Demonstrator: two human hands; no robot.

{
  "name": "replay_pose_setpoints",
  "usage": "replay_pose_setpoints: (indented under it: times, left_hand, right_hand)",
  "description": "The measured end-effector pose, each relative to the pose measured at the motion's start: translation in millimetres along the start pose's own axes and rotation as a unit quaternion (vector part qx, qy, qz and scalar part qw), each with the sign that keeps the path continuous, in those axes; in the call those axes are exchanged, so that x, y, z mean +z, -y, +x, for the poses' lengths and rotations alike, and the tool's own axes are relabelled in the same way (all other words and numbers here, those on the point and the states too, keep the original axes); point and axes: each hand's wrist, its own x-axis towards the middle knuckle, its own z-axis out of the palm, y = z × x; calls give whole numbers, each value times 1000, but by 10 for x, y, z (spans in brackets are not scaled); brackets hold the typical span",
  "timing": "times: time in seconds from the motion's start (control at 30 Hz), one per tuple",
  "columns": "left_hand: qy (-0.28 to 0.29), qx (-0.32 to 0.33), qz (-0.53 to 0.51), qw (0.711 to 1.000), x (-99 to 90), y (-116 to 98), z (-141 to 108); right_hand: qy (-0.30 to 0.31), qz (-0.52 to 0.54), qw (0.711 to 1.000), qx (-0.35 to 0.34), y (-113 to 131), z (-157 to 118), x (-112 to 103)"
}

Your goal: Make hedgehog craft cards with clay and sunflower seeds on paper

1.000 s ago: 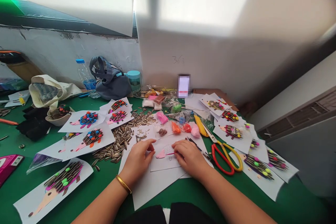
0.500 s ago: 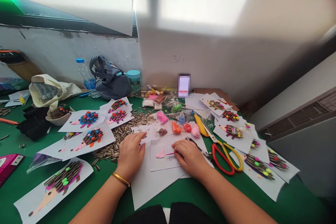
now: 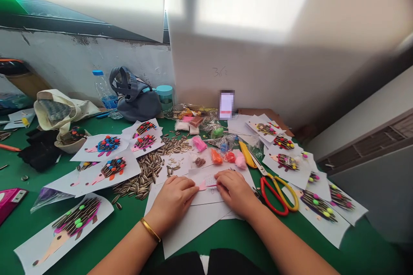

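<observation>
A white card (image 3: 201, 201) with a printed hedgehog outline lies on larger white sheets (image 3: 193, 221) in front of me. Pink clay (image 3: 202, 185) covers the hedgehog's snout, and a thin darker pink clay strip (image 3: 213, 185) runs along the body's lower edge. My left hand (image 3: 174, 197) rests on the card's left side, fingers stretched out, fingertips beside the snout. The bent, pinched fingers of my right hand (image 3: 235, 191) are at the strip's right end, which they partly hide.
Striped sunflower seeds (image 3: 146, 172) are heaped to the left. Finished hedgehog cards (image 3: 77, 223) lie on both sides. Bagged coloured clay (image 3: 217, 157) sits behind the card. Scissors (image 3: 279, 193), a yellow utility knife (image 3: 247, 154) and a pen (image 3: 258, 194) lie to the right.
My left hand has moved right and toward me, from beside the seeds onto the card next to the snout. The card has shifted slightly right and up. My right hand stays at the strip.
</observation>
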Motion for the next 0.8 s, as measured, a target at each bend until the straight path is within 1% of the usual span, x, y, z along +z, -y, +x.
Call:
replay_pose_setpoints:
  times: [0.2,0.4,0.6,0.8]
  left_hand:
    - [7,4,42,999,20,-57,1]
    - [-12,-9,19,1000,55,-37,-5]
    - [16,-15,37,999,51,-72,-4]
    - [4,-23,36,999,65,-87,-12]
  right_hand:
    - [0,1,1000,0,17,2,3]
    - [-3,-2,1000,1,4,-8,8]
    - [-2,3,1000,4,-4,-4,17]
    - [-4,-3,1000,-1,2,-3,10]
